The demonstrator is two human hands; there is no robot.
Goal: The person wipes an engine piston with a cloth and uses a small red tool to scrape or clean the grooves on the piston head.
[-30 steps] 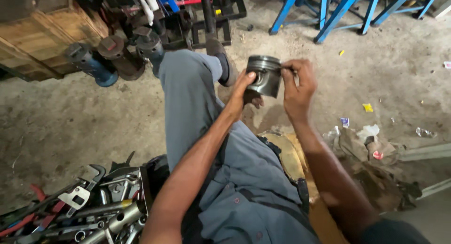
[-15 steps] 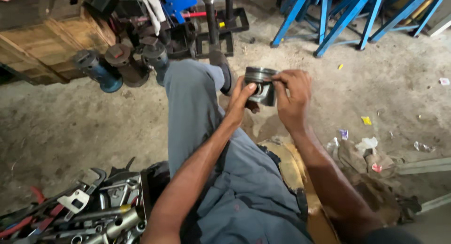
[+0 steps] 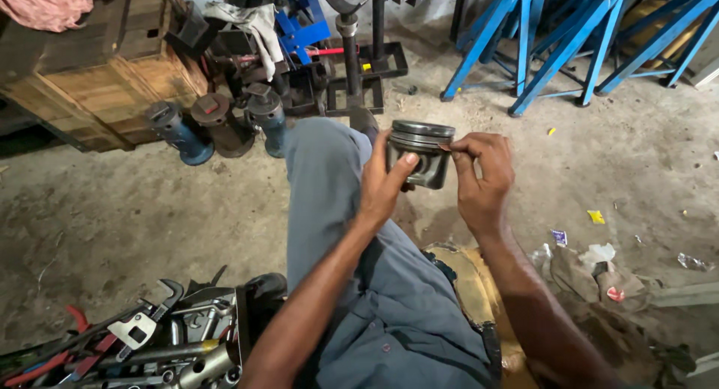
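Dusty concrete floor (image 3: pixel 135 209), ringed steel piston (image 3: pixel 419 153)

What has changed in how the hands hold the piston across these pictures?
Little: both hands stay on the piston. The left hand still cups its side; the right hand's fingers have shifted to pinch at the top ring grooves. The tools and jacks lie unmoved.

Mechanic's workshop: bottle jacks (image 3: pixel 217 123), wrench pile (image 3: pixel 142 344), blue stands (image 3: pixel 569 37).

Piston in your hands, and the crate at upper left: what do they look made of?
The grey ringed cylindrical piston looks like dull cast metal, likely aluminium: matte grey sheen, machined ring grooves. The brown slatted crate looks like bare unfinished wood: visible grain and plank seams.
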